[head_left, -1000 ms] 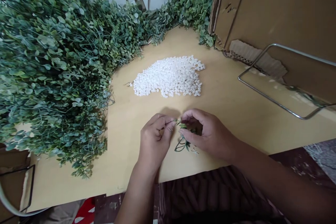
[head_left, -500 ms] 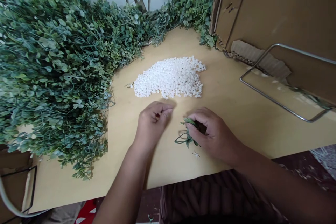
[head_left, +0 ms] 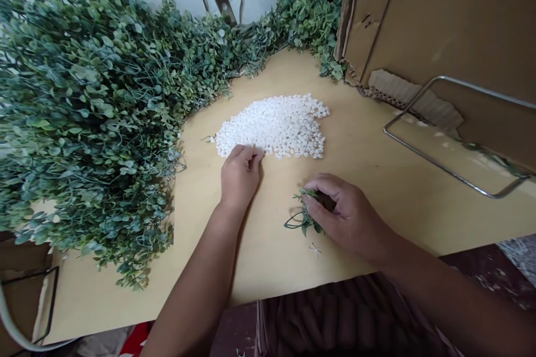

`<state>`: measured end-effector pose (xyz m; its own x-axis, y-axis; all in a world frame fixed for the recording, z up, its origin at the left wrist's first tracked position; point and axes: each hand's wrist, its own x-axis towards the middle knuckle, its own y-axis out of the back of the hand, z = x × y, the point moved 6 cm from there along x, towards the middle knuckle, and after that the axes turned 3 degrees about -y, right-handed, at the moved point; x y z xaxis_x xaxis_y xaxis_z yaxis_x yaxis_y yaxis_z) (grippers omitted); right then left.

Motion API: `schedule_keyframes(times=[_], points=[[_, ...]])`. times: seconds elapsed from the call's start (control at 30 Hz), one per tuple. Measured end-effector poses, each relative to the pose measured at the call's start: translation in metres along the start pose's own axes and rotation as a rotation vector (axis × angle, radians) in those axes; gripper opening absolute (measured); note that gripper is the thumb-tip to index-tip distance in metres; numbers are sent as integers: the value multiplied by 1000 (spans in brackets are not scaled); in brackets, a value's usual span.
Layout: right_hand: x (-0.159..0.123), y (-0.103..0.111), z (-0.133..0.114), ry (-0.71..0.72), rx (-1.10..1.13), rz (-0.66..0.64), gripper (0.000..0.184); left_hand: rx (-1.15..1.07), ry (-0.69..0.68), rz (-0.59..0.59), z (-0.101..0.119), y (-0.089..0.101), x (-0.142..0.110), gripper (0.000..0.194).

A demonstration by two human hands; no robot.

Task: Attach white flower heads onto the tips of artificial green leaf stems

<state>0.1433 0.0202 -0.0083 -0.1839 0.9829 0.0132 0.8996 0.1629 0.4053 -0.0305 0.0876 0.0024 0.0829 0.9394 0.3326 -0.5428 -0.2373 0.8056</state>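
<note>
A heap of small white plastic pieces (head_left: 274, 122) lies in the middle of the table. At its near edge, the fingertips of my left hand (head_left: 240, 173) are pinched together; whatever is between them is too small or hidden to make out. My right hand (head_left: 345, 212) is closed round a green artificial leaf sprig (head_left: 305, 223), with thumb and forefinger at its top. Part of the sprig is covered by the palm, and a thin stem loop sticks out to the left. Just below lies a tiny pale star-shaped piece (head_left: 314, 249).
Piled artificial greenery (head_left: 104, 111) fills the left side and runs along the back wall. A large cardboard box (head_left: 452, 22) stands at the right, with a bent metal wire frame (head_left: 444, 167) before it. Brown paper or board (head_left: 364, 117) covers the table.
My left hand has moved away from the sprig, forward to the near edge of the white heap. My right hand keeps its hold on the sprig, nearly in the same place.
</note>
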Motion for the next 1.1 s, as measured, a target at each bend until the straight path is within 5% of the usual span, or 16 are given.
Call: schedule_keyframes(times=[0.17,0.37,0.83,1.1], points=[[-1,-4,4,-88,48,-57,25,-464,264,31,-7,5,-14,6],[1,-2,-1,-22,23,9,21,-1044,659,28,8,-1,-55,26],[-2,1,-22,235,-91,105,16,-1116,668,-32,29,-13,-79,22],[-3,3,-24,260,-128,162,16,-1184,678,-69,32,-17,-80,22]])
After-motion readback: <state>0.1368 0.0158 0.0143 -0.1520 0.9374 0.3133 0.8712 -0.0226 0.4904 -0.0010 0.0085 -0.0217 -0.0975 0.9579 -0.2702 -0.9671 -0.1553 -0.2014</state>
